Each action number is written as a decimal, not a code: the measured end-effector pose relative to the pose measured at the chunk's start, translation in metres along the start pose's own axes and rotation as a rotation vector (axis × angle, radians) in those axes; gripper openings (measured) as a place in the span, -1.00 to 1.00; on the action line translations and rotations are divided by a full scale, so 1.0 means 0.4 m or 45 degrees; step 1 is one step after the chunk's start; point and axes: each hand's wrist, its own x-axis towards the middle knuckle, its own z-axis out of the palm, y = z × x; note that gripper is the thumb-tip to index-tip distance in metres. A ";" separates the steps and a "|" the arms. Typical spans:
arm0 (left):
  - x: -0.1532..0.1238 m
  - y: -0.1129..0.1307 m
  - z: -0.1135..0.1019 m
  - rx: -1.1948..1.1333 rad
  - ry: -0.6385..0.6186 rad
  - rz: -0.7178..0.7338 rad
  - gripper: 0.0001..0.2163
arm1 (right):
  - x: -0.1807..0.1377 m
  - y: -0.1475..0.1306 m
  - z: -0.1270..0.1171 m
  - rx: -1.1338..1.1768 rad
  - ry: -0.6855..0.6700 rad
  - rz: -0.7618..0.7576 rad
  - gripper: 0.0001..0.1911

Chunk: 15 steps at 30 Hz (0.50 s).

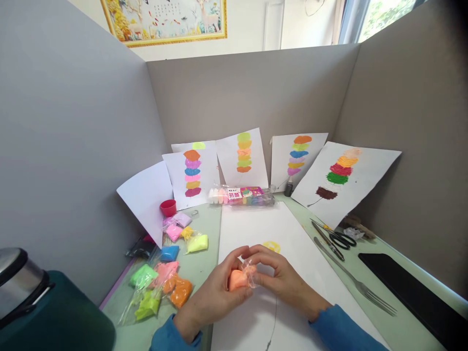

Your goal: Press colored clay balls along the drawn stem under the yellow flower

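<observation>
My left hand [215, 292] and my right hand [283, 280] meet low over a white sheet of paper [256, 229]. Between them they pinch a small clear bag of orange clay [237, 279]; the left fingers wrap the clay lump, the right fingertips grip the bag's plastic top. A yellow clay blob [271, 246] is pressed onto the sheet just beyond my fingers.
Several coloured clay packets [171, 273] lie left of the sheet, near a red cup [168, 207]. A clay multipack [241, 196] lies at the sheet's far end. Scissors [338, 240], a fork [358, 285] and a black slab [413, 292] lie right. Sheets with coloured blobs [241, 158] lean on grey partitions.
</observation>
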 end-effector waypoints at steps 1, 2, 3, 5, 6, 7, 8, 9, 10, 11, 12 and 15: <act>0.000 0.000 0.001 0.017 -0.001 -0.002 -0.38 | 0.000 0.000 0.001 -0.020 -0.013 -0.010 -0.96; 0.000 0.000 0.002 0.033 -0.002 -0.006 -0.37 | 0.001 -0.001 0.002 -0.045 -0.020 -0.029 -0.97; 0.000 0.000 0.002 0.046 -0.002 -0.009 -0.37 | 0.000 -0.002 0.004 -0.073 -0.019 -0.054 -0.96; 0.002 0.000 0.003 0.065 0.001 -0.008 -0.37 | -0.001 -0.004 0.008 -0.136 -0.001 -0.106 -0.93; 0.003 -0.001 0.003 0.065 0.001 -0.006 -0.38 | -0.003 -0.006 0.010 -0.165 0.014 -0.127 -0.91; 0.004 -0.003 0.003 0.060 0.000 -0.002 -0.38 | -0.004 -0.006 0.012 -0.187 0.026 -0.142 -0.90; 0.005 -0.006 0.003 0.050 0.001 0.002 -0.38 | -0.005 -0.007 0.013 -0.198 0.038 -0.146 -0.90; 0.006 -0.010 0.003 0.035 0.004 0.006 -0.38 | -0.006 -0.007 0.013 -0.198 0.054 -0.142 -0.90; 0.007 -0.014 0.003 0.017 0.009 0.010 -0.38 | -0.006 -0.007 0.012 -0.189 0.071 -0.129 -0.90; 0.008 -0.018 0.002 -0.003 0.016 0.014 -0.38 | -0.006 -0.007 0.010 -0.170 0.086 -0.106 -0.91; 0.009 -0.021 0.002 -0.024 0.023 0.018 -0.38 | -0.005 -0.007 0.008 -0.145 0.099 -0.073 -0.91; 0.011 -0.028 0.000 -0.079 0.036 0.022 -0.38 | 0.000 -0.006 -0.001 -0.026 0.115 0.040 -0.92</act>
